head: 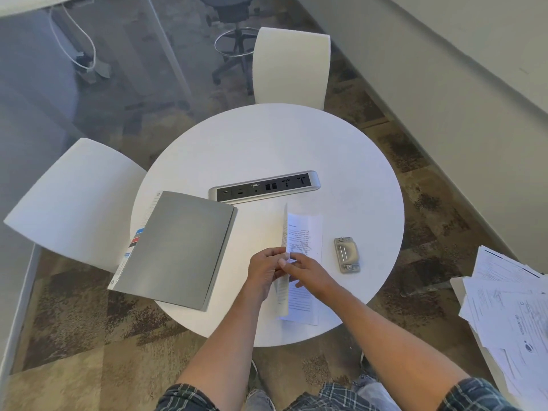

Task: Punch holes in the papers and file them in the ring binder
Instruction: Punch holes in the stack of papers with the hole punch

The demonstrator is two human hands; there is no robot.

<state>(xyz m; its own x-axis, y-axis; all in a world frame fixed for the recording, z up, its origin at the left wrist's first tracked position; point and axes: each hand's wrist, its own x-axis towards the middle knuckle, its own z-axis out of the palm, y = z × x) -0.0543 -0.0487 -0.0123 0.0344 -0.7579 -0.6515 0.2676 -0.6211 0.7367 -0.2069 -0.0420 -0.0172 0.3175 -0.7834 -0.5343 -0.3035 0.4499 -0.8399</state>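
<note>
A printed sheet of paper [305, 232] lies on the round white table [341, 149], folded lengthwise with its left half standing up. My left hand [265, 271] and my right hand [308, 271] pinch the fold near its middle, fingers touching. A closed grey ring binder [181, 247] with coloured index tabs at its left edge lies to the left of the hands. A small metal hole punch [346, 255] sits just right of the sheet, untouched.
A power and data socket strip [264, 186] is set into the table beyond the binder. Two white chairs [80, 200] [292, 63] stand left and behind. A loose stack of printed papers [513, 315] rests at the right edge.
</note>
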